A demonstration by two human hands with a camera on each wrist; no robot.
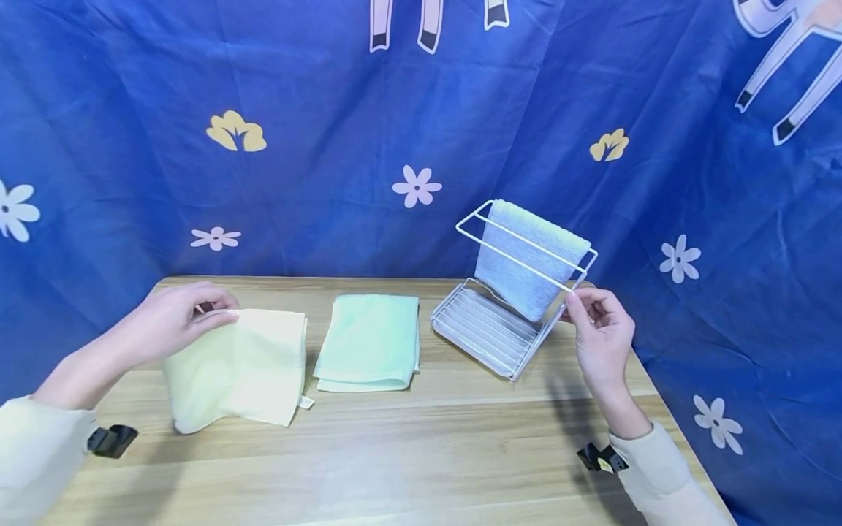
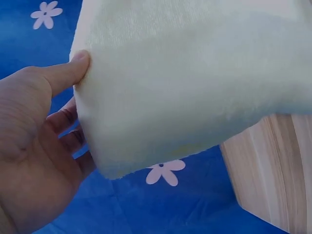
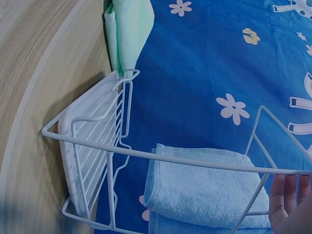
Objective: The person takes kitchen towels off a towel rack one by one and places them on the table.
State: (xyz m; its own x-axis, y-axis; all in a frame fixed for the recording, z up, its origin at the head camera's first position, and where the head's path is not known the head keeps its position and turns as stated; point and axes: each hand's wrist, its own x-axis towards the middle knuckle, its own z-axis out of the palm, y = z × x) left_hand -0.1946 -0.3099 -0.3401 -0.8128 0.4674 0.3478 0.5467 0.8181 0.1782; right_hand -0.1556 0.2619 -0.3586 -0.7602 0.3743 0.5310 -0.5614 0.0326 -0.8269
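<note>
My left hand (image 1: 177, 321) pinches the upper edge of a pale yellow towel (image 1: 263, 365), thumb on one face and fingers behind. In the left wrist view the towel (image 2: 170, 92) hangs from that pinch, its far part out of frame. My right hand (image 1: 601, 336) grips the side wire of a white wire rack (image 1: 526, 361), near its upper bars. Over those bars hangs a light blue towel (image 1: 526, 256). The right wrist view shows the blue towel (image 3: 204, 185) folded over the rack, with a white tray (image 3: 73, 161) at the rack's base.
A folded mint green towel (image 1: 371, 340) lies on the wooden table (image 1: 395, 460) between the yellow towel and the rack. Behind the table and to its right hangs a blue curtain (image 1: 316, 161) with flower prints.
</note>
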